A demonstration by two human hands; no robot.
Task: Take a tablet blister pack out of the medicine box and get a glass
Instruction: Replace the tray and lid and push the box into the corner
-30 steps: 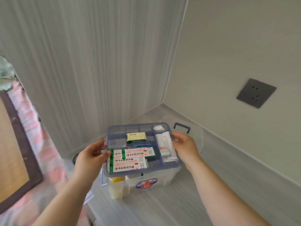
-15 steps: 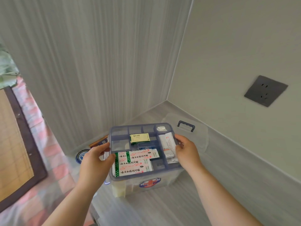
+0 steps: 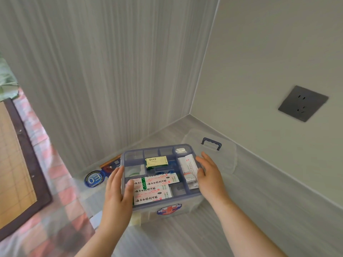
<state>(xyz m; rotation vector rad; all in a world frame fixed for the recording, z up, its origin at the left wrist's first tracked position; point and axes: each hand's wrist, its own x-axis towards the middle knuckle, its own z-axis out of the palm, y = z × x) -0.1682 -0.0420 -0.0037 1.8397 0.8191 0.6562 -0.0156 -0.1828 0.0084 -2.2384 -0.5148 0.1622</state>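
— Where's the tray (image 3: 159, 146)?
— Seated in the top of the box (image 3: 187, 210), which stands on the ledge (image 3: 263, 203) near its left edge, short of the back corner.
— And the grips?
— The left grip (image 3: 117, 193) lies flat against the tray's left rim, thumb over the plasters (image 3: 154, 191). The right grip (image 3: 209, 177) touches the right rim, fingers straight. Neither clasps it. The lid (image 3: 229, 157) lies behind the box.

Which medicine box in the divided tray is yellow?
The small yellow box in the middle, toward the back. The plaster boxes by the left hand and the long box by the right hand are white.
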